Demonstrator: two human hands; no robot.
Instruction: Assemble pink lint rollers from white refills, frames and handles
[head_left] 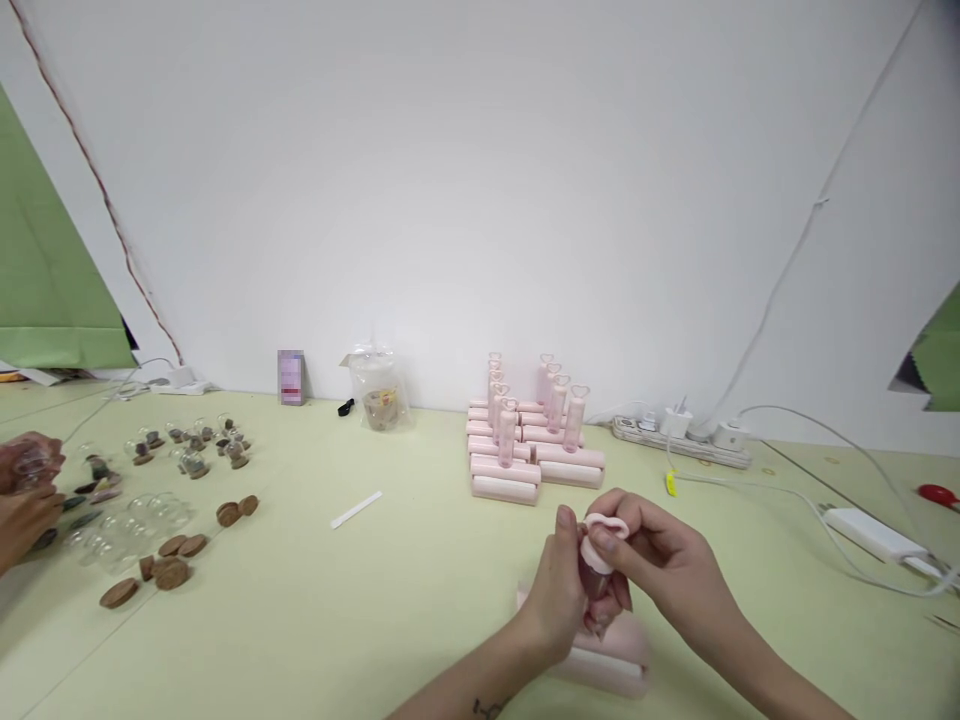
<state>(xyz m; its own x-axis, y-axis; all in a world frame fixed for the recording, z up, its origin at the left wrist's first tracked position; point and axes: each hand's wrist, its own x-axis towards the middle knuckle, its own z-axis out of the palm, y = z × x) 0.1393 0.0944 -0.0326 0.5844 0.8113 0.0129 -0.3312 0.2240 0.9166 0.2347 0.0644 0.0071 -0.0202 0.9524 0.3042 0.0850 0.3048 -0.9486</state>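
Observation:
Both of my hands are together above the front right of the table, around a small pink tube [593, 580] with a heart-shaped loop on its cap. The fingers of my left hand [556, 590] wrap round the translucent body. My right hand [667, 555] pinches the cap near the loop. Underneath lies a pink roller-shaped piece [619, 672] with a white strip, partly hidden by my hands. Farther back, several similar pink pieces [506, 488] lie in two columns, with heart-topped tubes [574, 420] standing upright on or beside them.
At left, another person's hands [30, 500] work near glass domes [139, 525], cork discs [171, 573] and small filled domes [196, 465]. A white stick [356, 510] lies mid-table. A plastic bag [381, 395] stands by the wall. A power strip [682, 445] and white adapter [874, 535] trail cables at right.

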